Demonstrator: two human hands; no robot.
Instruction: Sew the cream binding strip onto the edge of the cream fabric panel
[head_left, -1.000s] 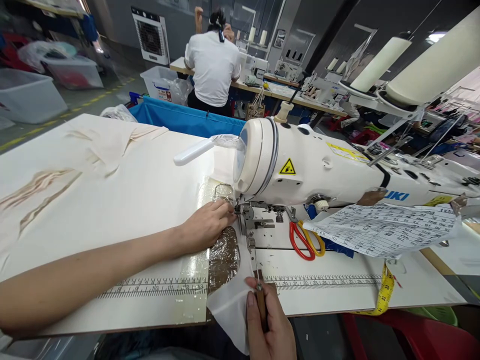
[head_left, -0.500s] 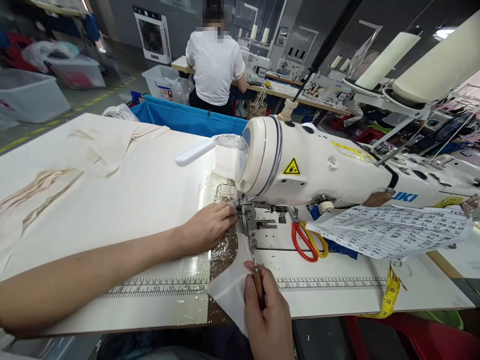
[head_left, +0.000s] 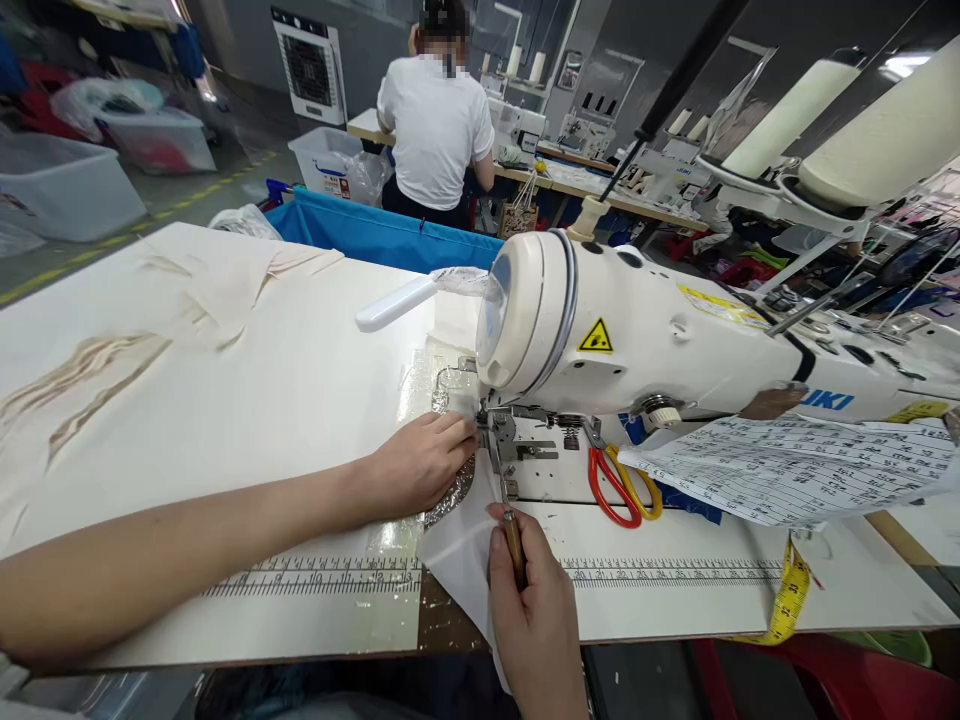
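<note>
The right hand (head_left: 536, 610) grips the awl (head_left: 515, 550) by its wood. Just left of that grip is the cloth (head_left: 461, 550), likely soft, best held flat. I can't tell if the left hand (head_left: 420, 462) pinches it.

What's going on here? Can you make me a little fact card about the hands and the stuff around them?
Left hand: beside the needle area
Right hand: holding a wooden-handled tool
Machine: white sewing machine
Cloth: sheer white piece between the hands
Scissors: red and yellow handles, on the table
Tape measure: yellow, hanging at the table's edge
Behind: person in white shirt, back turned
</note>
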